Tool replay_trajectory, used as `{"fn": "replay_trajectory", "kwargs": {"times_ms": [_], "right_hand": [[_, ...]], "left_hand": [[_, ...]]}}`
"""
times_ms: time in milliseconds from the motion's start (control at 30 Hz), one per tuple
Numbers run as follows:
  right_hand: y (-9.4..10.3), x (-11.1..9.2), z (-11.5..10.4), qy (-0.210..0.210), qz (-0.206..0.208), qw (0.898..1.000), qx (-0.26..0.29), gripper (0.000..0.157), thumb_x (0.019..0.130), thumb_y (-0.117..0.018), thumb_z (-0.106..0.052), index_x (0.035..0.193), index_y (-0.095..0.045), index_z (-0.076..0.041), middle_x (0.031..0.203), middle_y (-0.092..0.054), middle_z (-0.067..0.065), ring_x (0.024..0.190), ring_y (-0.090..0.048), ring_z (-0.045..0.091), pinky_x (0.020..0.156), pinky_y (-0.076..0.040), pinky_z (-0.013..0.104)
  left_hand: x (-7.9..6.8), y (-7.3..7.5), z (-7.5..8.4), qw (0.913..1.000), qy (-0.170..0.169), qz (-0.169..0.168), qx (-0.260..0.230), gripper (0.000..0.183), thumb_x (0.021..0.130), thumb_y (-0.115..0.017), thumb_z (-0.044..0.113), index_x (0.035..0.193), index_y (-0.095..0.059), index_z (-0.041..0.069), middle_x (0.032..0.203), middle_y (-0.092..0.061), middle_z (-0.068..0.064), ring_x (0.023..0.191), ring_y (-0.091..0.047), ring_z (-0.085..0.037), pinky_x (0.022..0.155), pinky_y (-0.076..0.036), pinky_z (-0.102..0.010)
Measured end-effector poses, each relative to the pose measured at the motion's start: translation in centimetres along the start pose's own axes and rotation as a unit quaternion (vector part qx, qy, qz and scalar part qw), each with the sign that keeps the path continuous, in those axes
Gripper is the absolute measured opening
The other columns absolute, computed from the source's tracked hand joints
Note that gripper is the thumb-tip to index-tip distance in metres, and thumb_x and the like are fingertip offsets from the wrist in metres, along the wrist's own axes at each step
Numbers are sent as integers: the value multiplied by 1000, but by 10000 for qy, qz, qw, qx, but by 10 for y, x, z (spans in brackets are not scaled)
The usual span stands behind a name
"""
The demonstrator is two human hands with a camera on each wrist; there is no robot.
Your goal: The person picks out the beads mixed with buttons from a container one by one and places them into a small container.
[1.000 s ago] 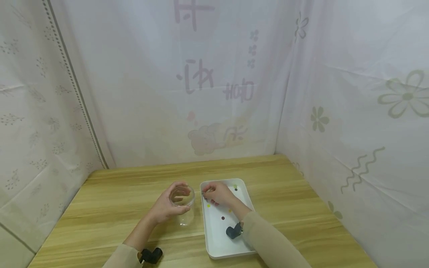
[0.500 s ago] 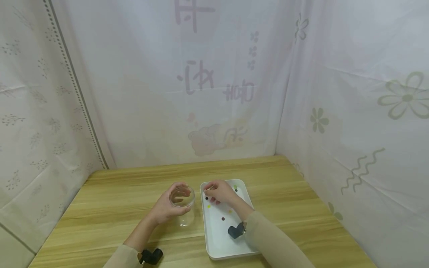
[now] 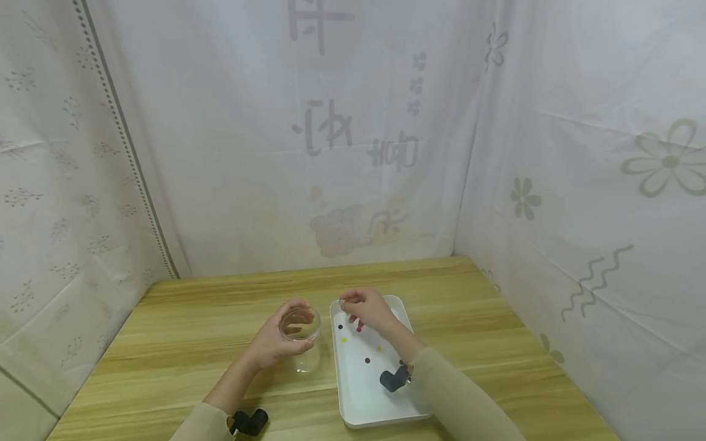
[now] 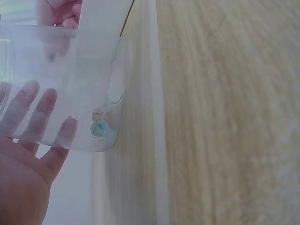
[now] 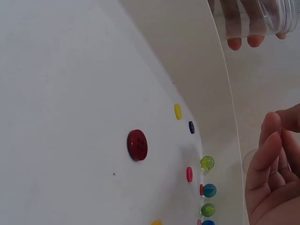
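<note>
Left hand [image 3: 273,340]: I have it wrapped round the side of a clear jar, thumb in front and fingers behind, below the rim; gripping the wall leaves the mouth uncovered.
Jar [image 3: 306,359]: just left of the tray, roughly upright, apart from it; my grip probably steadies it, though I cannot tell whether its base bears on the table.
Inside or behind the jar: blue and orange bits [image 4: 98,127] show through near its bottom; too blurred for me to name.
Right hand [image 3: 372,309]: over the far left corner of the tray, thumb and first fingertips brought close together as for something small; I cannot tell whether a thing sits between them.
Tray [image 3: 358,404]: flat on the table [image 3: 220,294]; its low wall would stop round things from rolling away.
Beads: green bead [image 5: 207,163] and blue bead [image 5: 209,190] rest by the tray's far wall, more below them, likely rolled there.
Buttons: yellow button [image 5: 178,112] and dark blue button [image 5: 191,127] lie near the tray's left wall; pink button [image 5: 189,174] towards its far end; red button [image 5: 137,145] farther in, on the tray's floor, their flat shape probably holding them where they lie.
Curtain [image 3: 248,153]: hanging beyond the tray, behind the table.
</note>
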State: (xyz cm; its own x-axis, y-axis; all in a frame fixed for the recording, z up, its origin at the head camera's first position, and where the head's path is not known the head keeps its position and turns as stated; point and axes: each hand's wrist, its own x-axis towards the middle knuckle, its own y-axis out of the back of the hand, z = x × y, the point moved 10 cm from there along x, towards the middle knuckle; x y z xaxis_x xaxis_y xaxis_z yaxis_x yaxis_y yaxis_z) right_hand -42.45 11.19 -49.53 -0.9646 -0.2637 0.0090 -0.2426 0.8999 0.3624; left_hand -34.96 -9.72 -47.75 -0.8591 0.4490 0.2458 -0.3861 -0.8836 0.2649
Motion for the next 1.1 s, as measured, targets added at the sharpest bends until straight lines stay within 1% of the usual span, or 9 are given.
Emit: {"fn": "replay_trajectory", "kwargs": {"times_ms": [200,467,600,833,1000,1100], "right_hand": [[6,-3,-8,140,140,9993,309,26,102,-77,-21,124,-76,-8,105,-76,5,71,-69,15,58,-53,25],[9,-6,-22,322,140,9980,519,25,102,-77,-17,125,-76,-8,103,-74,3,71,-66,14,58,-51,24],[10,-8,-31,397,95,9975,573,29,102,-77,-18,128,-75,-5,103,-72,3,71,-65,15,57,-51,23],[7,-8,-40,495,-2,9972,563,26,102,-76,-19,125,-76,-9,102,-71,1,69,-67,15,56,-50,23],[3,-11,-52,583,-98,9963,629,29,101,-76,-17,128,-74,-4,100,-71,-1,68,-66,14,56,-49,23],[0,-14,-60,619,-163,9955,699,29,101,-76,-15,127,-74,-4,100,-72,-1,68,-65,14,55,-49,23]], "left_hand": [[0,1,-1,10000,41,28,24,73,89,-88,13,151,-49,10,146,-63,-27,137,-61,-47,115,-47,-71],[1,1,0,10000,52,33,16,74,89,-88,13,152,-48,9,146,-63,-24,138,-61,-46,115,-48,-70],[1,1,1,10000,44,45,40,74,89,-88,14,152,-49,10,146,-64,-23,138,-61,-46,115,-48,-69],[1,1,0,10000,14,23,45,74,89,-88,14,151,-48,9,146,-64,-22,137,-61,-46,115,-48,-69],[1,1,0,10000,38,33,33,75,89,-88,13,152,-48,9,145,-65,-22,137,-62,-45,114,-49,-68],[0,1,0,10000,51,31,3,75,88,-88,13,152,-48,8,145,-65,-22,137,-61,-46,114,-49,-68]]}}
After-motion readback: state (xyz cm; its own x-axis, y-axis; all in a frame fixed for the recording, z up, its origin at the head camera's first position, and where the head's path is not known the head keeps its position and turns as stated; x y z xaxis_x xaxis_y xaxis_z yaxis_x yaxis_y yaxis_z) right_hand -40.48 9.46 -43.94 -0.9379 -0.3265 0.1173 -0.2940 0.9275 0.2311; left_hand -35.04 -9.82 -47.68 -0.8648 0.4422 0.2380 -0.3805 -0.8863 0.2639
